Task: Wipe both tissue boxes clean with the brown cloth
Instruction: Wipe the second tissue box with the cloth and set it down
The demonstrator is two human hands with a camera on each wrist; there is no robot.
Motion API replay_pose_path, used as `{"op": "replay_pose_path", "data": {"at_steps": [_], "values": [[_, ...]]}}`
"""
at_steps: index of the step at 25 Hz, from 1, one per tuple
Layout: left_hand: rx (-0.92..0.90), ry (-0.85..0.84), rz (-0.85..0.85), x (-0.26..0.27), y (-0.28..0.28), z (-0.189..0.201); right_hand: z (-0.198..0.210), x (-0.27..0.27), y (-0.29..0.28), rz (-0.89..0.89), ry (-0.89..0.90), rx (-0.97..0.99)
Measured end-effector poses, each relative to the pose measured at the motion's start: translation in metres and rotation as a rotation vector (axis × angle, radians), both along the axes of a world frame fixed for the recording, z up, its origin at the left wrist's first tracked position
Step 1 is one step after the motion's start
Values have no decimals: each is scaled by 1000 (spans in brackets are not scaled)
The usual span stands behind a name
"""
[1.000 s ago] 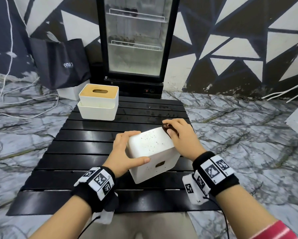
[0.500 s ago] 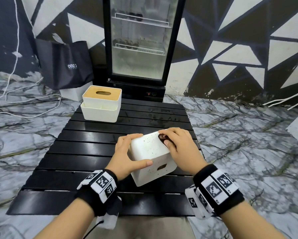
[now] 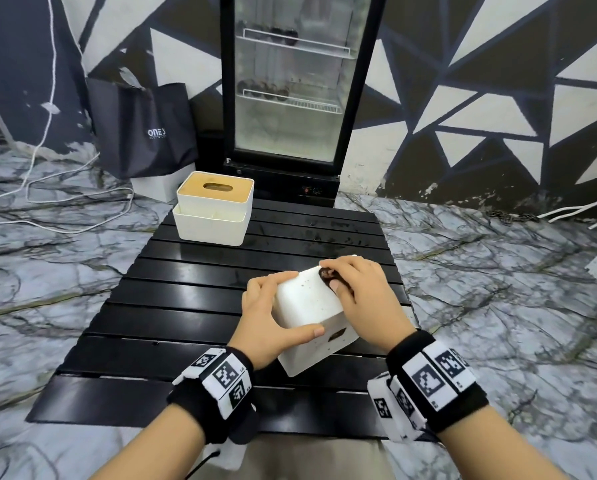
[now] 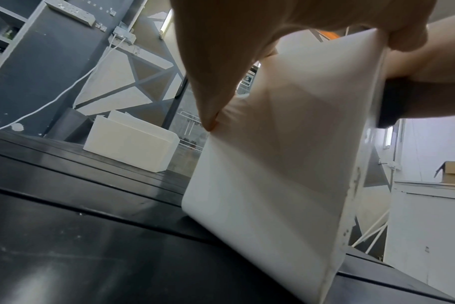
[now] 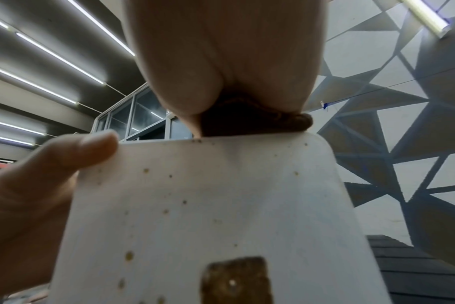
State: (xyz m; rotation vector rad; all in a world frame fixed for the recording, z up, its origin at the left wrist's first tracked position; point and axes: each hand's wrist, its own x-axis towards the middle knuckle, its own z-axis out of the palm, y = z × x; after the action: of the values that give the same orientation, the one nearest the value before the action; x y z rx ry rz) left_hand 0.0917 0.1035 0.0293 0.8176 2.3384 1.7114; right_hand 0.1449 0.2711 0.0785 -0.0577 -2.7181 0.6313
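A white tissue box (image 3: 309, 306) speckled with brown spots stands tilted on the black slatted table (image 3: 186, 296), resting on one lower edge (image 4: 260, 205). My left hand (image 3: 273, 317) grips its left side, thumb along the near top edge. My right hand (image 3: 356, 289) presses the bunched brown cloth (image 3: 331, 277) on the box's far top corner; most of the cloth is hidden under the fingers. In the right wrist view the cloth (image 5: 257, 121) sits on the spotted face (image 5: 208, 205). A second tissue box (image 3: 214, 211) with a wooden lid stands at the table's far left.
A glass-door fridge (image 3: 297, 91) stands just behind the table. A black bag (image 3: 141, 129) and white cables (image 3: 48, 199) lie on the marble floor to the left. A dark slot (image 3: 337, 335) shows in the held box's near face.
The right hand with the cloth has shifted slightly along the box's far top corner. The left hand keeps its grip and the box stays tilted.
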Motion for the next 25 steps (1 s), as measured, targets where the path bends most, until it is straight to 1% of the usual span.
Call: {"op": "replay_pose_path", "data": {"at_steps": [2,3,7,9,12,15,17,19,21,25], "values": [[-6,7,20,4,4,0,2,-8,-7,-43,1,-5],[1,13,34,5,6,0,2,-10,-14,-29,7,-16],[47,6,67,10,8,1,-2,3,-29,125,10,-109],[32,7,72,10,7,1,-4,13,-27,155,17,-179],[-12,18,70,10,8,1,-6,15,-15,125,49,-243],[-37,47,84,16,10,-4,-4,5,-3,81,77,-251],[-2,42,99,20,11,-7,0,0,1,37,59,-265],[65,-12,94,19,11,-8,1,-1,2,49,69,-290],[115,-76,46,11,9,-5,1,1,3,86,84,-298],[109,-172,-161,-9,6,-3,-3,15,2,156,77,-266]]}}
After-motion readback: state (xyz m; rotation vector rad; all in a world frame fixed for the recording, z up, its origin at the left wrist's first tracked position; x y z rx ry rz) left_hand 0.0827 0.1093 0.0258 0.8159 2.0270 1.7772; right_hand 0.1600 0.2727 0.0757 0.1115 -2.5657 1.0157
